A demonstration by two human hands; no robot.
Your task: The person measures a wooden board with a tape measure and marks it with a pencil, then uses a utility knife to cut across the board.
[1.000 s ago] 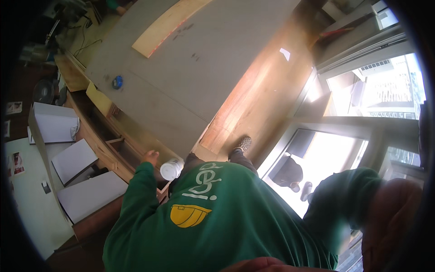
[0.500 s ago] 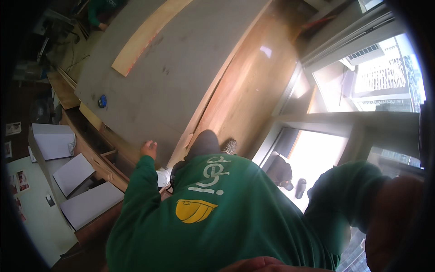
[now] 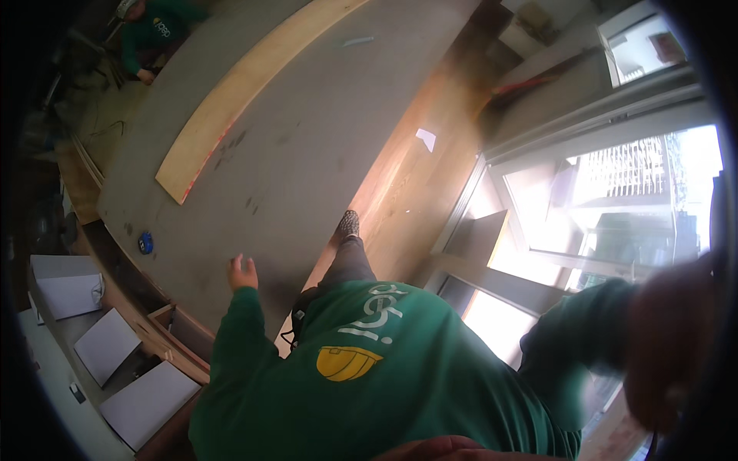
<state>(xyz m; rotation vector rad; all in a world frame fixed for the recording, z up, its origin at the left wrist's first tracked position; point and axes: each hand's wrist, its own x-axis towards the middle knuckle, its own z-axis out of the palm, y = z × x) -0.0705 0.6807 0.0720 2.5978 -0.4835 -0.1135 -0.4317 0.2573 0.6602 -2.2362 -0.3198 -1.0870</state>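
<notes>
Standing at the grey board, left hand free

Head view, 1 camera. Left hand (image 3: 241, 275) over the near part of the grey board (image 3: 300, 157), thumb and fingers parted, nothing visible between them. Contact with the surface: cannot tell. Right hand (image 3: 663, 346) raised close to the lens at the frame's right, badly blurred; cannot tell whether its fingers are spread or pressed together, or whether it holds anything.

On the board: 1 long wooden plank (image 3: 238, 88), red-marked along 1 edge, curved at least partly by the lens; 1 blue tape measure (image 3: 145, 243) by the left edge, apart from both plank and left hand. Patterned shoe (image 3: 350, 223) at the board's right-hand side. Co-worker's hand (image 3: 146, 77) by the far left edge.

Handling notes, my judgement: set the left palm flat before leaning any weight on the board. Steady the raised right arm, elbow in. Place feet short of the board's edge and away from the white scrap (image 3: 425, 139) on the wooden floor (image 3: 403, 184). Mind the co-worker's fingers before shifting the plank.
</notes>
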